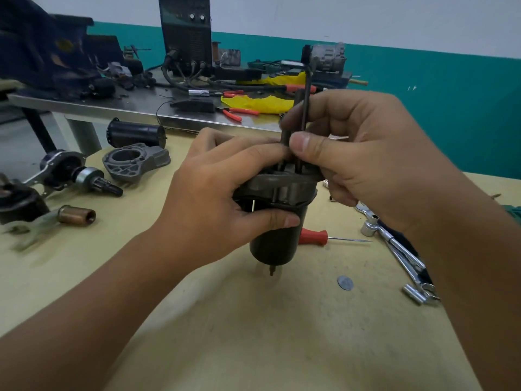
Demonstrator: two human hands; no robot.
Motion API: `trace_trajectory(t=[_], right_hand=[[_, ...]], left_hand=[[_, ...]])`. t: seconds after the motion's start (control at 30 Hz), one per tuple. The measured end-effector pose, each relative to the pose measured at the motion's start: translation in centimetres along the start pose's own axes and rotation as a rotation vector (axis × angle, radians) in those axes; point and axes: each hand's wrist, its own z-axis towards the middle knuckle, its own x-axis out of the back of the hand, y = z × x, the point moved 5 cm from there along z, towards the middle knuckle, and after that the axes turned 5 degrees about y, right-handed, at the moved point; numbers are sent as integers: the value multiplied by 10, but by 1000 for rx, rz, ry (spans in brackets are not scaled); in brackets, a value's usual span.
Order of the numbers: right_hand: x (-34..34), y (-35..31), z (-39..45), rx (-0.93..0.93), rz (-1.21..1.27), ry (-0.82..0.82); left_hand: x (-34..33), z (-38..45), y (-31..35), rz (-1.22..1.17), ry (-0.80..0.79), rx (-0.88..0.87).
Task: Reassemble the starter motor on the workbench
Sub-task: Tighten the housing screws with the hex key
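Hands meet over the pale yellow workbench (225, 320). Left hand (225, 190) wraps curled fingers round the upright black cylindrical starter motor housing (275, 244), lifted above the bench; right hand (358, 156) pinches a thin dark metal rod (306, 103) standing from its grey end cap (284, 183).

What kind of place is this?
Probably an auto-electrical repair workshop: starter motor parts such as a grey housing lie on the workbench, socket wrenches sit alongside, and a welding-type machine stands behind.
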Motion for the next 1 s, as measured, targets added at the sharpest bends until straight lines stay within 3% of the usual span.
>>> trace_trajectory(t=[0.2, 0.5, 0.67, 1.0], right_hand=[[6, 3, -1, -36, 60, 61], [5, -7, -5, 118, 17, 107], [12, -11, 0, 163, 217, 251], [8, -9, -1, 177, 244, 238]], left_hand=[[-1, -4, 1, 11, 8, -17], [1, -3, -2, -65, 34, -19], [4, -3, -1, -95, 24, -8], [4, -5, 3, -76, -8, 51]])
